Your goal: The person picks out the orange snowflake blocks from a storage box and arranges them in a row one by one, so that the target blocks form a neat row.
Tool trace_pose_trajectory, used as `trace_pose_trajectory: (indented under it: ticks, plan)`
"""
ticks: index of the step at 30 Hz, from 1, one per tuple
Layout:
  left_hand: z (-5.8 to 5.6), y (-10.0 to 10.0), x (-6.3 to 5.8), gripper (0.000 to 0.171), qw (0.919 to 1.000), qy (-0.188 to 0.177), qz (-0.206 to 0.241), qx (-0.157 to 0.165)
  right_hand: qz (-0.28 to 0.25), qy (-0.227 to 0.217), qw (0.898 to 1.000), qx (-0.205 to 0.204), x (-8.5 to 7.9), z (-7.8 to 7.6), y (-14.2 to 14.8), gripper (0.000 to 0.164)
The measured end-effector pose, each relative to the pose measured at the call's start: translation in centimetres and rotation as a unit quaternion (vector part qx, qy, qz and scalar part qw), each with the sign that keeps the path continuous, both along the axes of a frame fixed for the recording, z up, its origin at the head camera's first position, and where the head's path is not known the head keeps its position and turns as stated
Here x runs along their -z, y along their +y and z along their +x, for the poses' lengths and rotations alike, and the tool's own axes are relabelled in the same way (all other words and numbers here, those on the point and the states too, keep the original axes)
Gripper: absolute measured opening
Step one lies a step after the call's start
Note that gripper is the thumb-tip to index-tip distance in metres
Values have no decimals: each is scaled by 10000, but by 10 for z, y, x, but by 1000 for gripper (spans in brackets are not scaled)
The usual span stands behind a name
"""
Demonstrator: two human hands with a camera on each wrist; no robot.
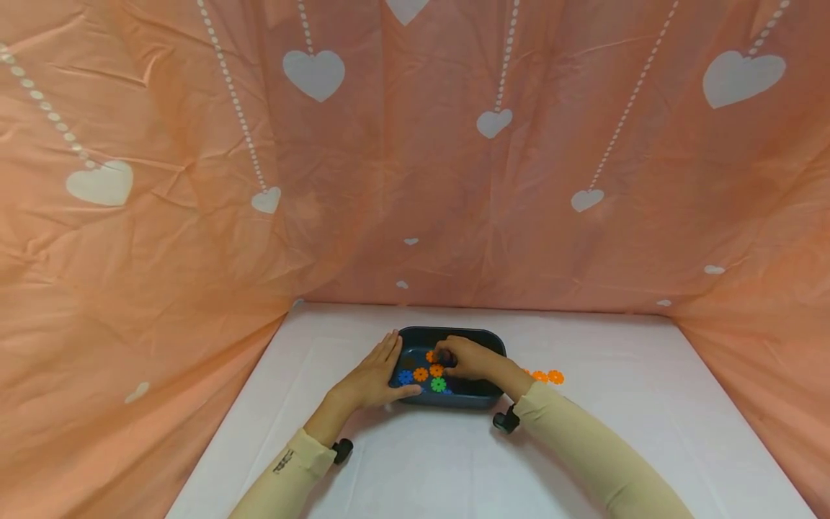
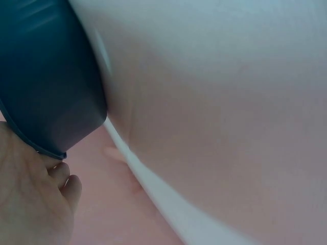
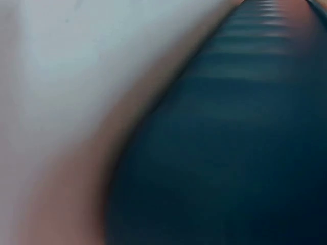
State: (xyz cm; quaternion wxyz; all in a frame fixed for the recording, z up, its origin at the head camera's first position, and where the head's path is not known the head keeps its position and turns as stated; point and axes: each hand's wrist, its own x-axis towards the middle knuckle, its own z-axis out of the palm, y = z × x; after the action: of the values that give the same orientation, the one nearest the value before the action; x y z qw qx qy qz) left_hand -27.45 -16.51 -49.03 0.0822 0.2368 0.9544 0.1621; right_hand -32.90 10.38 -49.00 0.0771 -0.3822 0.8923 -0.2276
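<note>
A dark blue-black plastic basin (image 1: 454,400) stands on the white table. My left hand (image 1: 369,376) rests against its left side, fingers straight along the rim and thumb over the front edge. In the left wrist view, fingertips (image 2: 71,191) show by the basin's rim. My right hand (image 1: 470,358) reaches into the basin with bent fingers, its fingertips close to an orange flower-shaped disc (image 1: 431,356); I cannot tell whether it pinches a piece. Near it inside lie a green disc (image 1: 438,385), a blue disc (image 1: 405,377) and another orange disc (image 1: 420,374).
Several orange discs (image 1: 555,377) lie in a row on the white tabletop (image 1: 415,468) to the right of the basin, partly behind the right wrist. A peach curtain (image 1: 454,216) with white hearts hangs behind and along both sides of the table.
</note>
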Motion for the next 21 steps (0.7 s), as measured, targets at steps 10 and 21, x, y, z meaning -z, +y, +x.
trace_pose_trajectory:
  ticks: [10, 21]
  plan:
    - [1, 1, -1, 118, 10000, -34, -41, -64, 87, -74, 9999, 37, 5, -3, -3, 25]
    - [1, 0, -1, 118, 10000, -10, 0, -42, 109, -143, 9998, 31, 4, -4, -5, 22]
